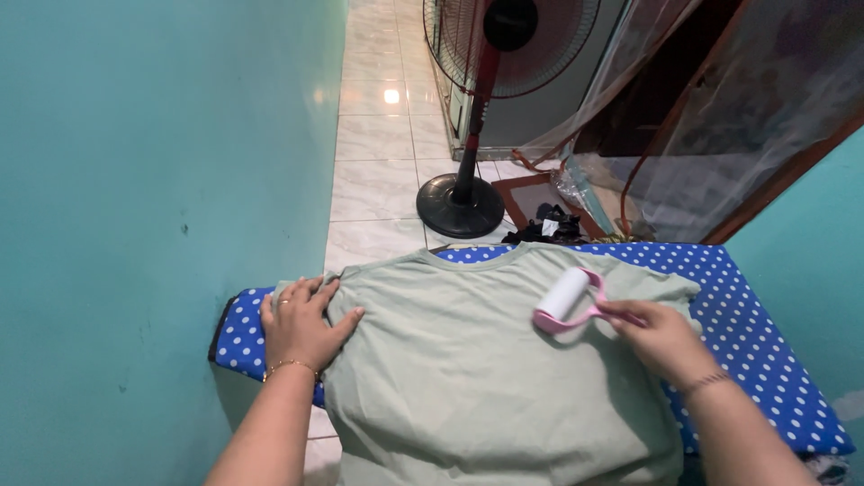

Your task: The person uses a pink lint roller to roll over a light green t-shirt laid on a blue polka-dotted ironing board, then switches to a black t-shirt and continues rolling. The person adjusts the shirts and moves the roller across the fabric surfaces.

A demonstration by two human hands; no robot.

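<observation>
Nearest me, my left hand [301, 324] lies flat, fingers spread, pressing down the left shoulder of the pale green cotton T-shirt [477, 360] where it overlaps the edge of the board. My right hand [661, 337] is clamped on the pink plastic handle of a lint roller with a white sticky drum [565, 301]; the drum rests on the shirt's right shoulder, just below the collar and just ahead of my knuckles.

I judge I am mid-pass, rolling lint off the upper chest while the other hand keeps the cloth from bunching. The next stroke calls for light, even pressure, drawn along the fabric and away from the pinning hand so the cloth stays taut, with that hand held flat and steady.

The shirt is spread front-up across the blue ironing board cover with white polka dots [756, 324], its neck pointing away from me, its hem hanging toward me off the near edge.

Beyond the board stands a pedestal fan with a red pole and round black base [461, 202] on pale glossy floor tiles [378, 135], and the teal painted wall [153, 180] runs along my left.
</observation>
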